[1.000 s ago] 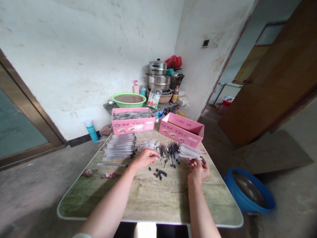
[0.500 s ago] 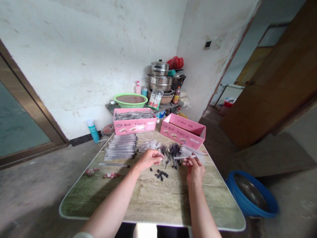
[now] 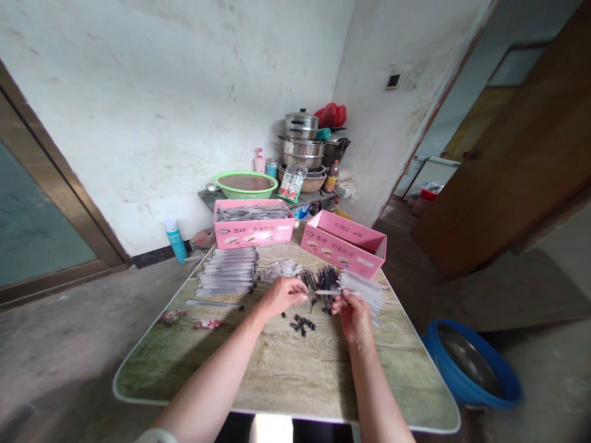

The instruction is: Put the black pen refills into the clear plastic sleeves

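Note:
My right hand (image 3: 354,319) pinches a translucent white pen barrel (image 3: 325,293), whose free end points left toward my other hand. My left hand (image 3: 286,294) is closed in a pinch just left of that end; whatever is between its fingertips is too small to make out. Dark pen refills (image 3: 327,280) lie in a heap beyond and between the hands. More clear pen barrels (image 3: 364,289) are piled beside my right hand. Small black caps (image 3: 302,323) lie loose on the wood nearer to me. Small whitish pieces (image 3: 281,269) lie behind my left hand.
Rows of pens (image 3: 227,271) lie at the left, with a single pen (image 3: 213,304) apart. Behind stand a pink box (image 3: 253,235) full of pens and a second pink box (image 3: 344,249). The wood-patterned table (image 3: 295,375) has a white rim. A blue tub (image 3: 501,394) stands right.
My right hand has moved left with the pen barrel, bringing its end closer to my left hand. My left hand stays pinched, nearly in place. The view has shifted slightly.

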